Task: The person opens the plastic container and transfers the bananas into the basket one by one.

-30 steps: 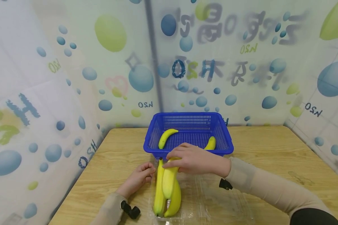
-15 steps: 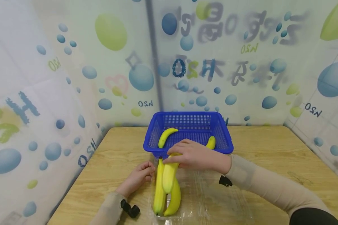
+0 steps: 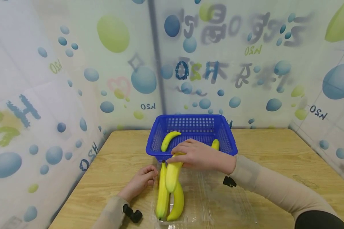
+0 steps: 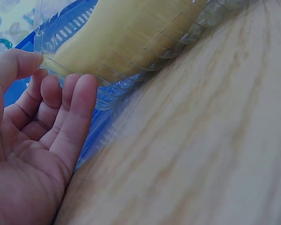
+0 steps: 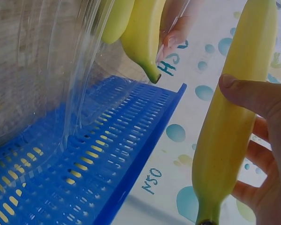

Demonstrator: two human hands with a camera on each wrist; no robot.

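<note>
Back wall (image 3: 240, 117): big blue-and-green "H2O" (image 3: 195, 70), flipped backwards, plus smaller ones
Left wall (image 3: 74, 124): backwards "H2O" too, biggest one cut off
Right wall (image 3: 329, 133): small backwards "H2O"
Grey scrawl (image 3: 214, 24): blurry, can't really read it

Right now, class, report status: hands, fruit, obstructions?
Right hand: grip on long yellow banana. Left hand: grip on edge of clear plastic container. Possible obstruction: two yellow bananas lying inside.

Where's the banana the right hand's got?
In the head view, the held banana is below centre, in the right hand, before the left part of the blue basket, overlapping two bananas.
</note>
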